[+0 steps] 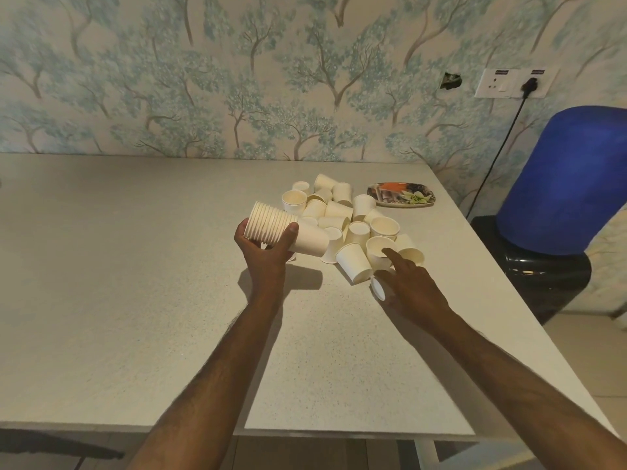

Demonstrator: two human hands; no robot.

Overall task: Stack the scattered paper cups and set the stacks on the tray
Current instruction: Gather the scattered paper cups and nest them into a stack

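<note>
Bare forearms reach over a speckled white table [135, 300] toward scattered white paper cups [342, 215].

At 10 o'clock of the pile, the left hand [268, 249] grips a nested stack of white paper cups [281, 230] lying sideways; the right hand [412, 283], forefinger extended, touches an upright cup [380, 249], with another small cup [378, 288] half hidden beneath its palm. A floral-patterned tray [400, 195] sits at 2 o'clock, cupless. Socket-plate [515, 83] labels are unreadable against tree-print wallpaper [237, 79]; a blue water jug [570, 181] is cut off at right.

A speckled white table [135, 266] abuts a wall [237, 79] papered with blue-green trees. A switch panel [514, 83] and blue water jug [566, 178] occupy the right side.
</note>
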